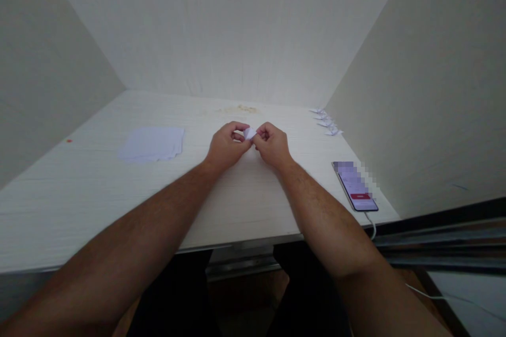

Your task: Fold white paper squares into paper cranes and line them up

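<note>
Your left hand (pixel 227 145) and right hand (pixel 273 145) extend forward over the white table (pixel 237 205), converging well beyond its front edge. Each hand pinches the small folded paper (pixel 249 133) between thumb and fingers; the paper sits between the opposing fingertips.

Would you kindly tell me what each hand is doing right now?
Left hand: closed, holding the small folded paper.
Right hand: closed, pinching the same paper at its right edge.
</note>
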{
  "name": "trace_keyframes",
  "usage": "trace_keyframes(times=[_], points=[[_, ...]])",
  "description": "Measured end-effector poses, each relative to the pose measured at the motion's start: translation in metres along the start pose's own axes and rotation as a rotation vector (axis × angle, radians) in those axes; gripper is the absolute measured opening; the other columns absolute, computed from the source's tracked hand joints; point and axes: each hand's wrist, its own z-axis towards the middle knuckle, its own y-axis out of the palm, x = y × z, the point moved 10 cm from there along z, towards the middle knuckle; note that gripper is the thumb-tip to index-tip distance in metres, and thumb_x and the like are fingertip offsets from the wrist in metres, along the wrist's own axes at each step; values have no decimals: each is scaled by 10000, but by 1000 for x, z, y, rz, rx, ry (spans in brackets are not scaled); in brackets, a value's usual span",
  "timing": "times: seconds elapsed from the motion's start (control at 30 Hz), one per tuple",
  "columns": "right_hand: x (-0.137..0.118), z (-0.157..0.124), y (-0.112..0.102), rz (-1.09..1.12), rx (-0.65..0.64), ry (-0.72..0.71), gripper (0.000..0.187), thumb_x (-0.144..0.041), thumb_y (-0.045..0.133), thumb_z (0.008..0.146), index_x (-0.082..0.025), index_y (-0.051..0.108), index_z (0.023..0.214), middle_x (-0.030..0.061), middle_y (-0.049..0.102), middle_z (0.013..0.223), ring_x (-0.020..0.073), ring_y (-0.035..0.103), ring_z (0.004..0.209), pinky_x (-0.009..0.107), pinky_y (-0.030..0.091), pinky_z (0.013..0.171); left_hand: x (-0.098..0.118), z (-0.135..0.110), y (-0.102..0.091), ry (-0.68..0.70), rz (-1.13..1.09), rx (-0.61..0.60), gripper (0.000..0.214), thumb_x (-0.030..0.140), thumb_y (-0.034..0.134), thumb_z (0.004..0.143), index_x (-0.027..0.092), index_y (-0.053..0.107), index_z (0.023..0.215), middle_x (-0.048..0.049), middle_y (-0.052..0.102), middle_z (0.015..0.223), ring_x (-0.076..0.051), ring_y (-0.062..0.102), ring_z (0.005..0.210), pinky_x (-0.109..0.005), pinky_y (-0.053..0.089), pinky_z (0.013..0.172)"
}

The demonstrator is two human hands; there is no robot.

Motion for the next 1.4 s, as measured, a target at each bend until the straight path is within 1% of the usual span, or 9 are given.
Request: trace_keyframes(times=[0.27,0.43,0.6,0.7,0.8,0.97,1.13,1.23,1.4], points=[[-4,-2,-4,-21,24,0,92,-257,613,759,-227,544,707,-52,555,582,113,488,540,256,361,546,-2,0,2,20,10,-24,305,164,801,617,186,712,908,-7,682,771,-113,599,647,-209,446,577],[-8,-2,-8,-57,50,-19,74,-243,604,755,-219,550,710,-52,548,596,111,471,555,249,350,554,-5,1,1,28,53,-30,323,178,781,632,180,717,948,3,669,699,-115,604,629,-215,451,583],[-11,-2,-12,-97,85,-48,62,-237,591,763,-216,552,719,-53,550,611,112,478,570,252,361,573,-12,3,4,-11,91,-66,356,204,748,641,157,701,991,-4,685,719,-127,634,653,-239,491,621],[-11,-2,-13,-119,95,-64,45,-238,584,773,-219,553,746,-49,564,632,118,492,583,260,375,590,-17,3,9,-76,1,-108,362,198,749,633,150,688,986,-7,695,730,-134,652,655,-261,530,651],[-10,-2,-11,-143,86,-79,25,-244,574,795,-223,561,792,-41,590,674,124,512,605,267,384,608,-20,0,13,-158,-119,-128,346,188,761,622,140,679,955,-24,710,796,-133,660,660,-296,572,682],[-11,-2,-9,-190,68,-97,66,-287,592,825,-223,584,838,-30,617,720,132,537,643,273,384,625,-20,-6,19,-250,-283,-145,357,228,807,630,117,677,943,-63,724,898,-147,681,748,-340,599,752],[-12,-1,-8,-230,50,-117,80,-290,590,836,-217,591,804,-29,605,702,135,538,651,276,379,638,-24,-7,24,-302,-424,-183,355,239,827,617,110,683,915,-66,723,909,-155,684,770,-338,604,748],[-10,-1,-8,-232,44,-87,95,-303,593,835,-217,598,795,-38,579,658,132,522,618,273,369,621,-27,-6,25,-329,-485,-186,310,232,809,626,107,697,886,-70,719,891,-154,684,753,-323,606,723],[-5,-1,-7,-192,47,-42,101,-312,602,820,-216,616,794,-48,567,616,125,501,576,263,361,590,-27,-6,23,-333,-465,-177,305,195,775,618,102,720,902,-82,735,890,-158,693,726,-338,616,739]])
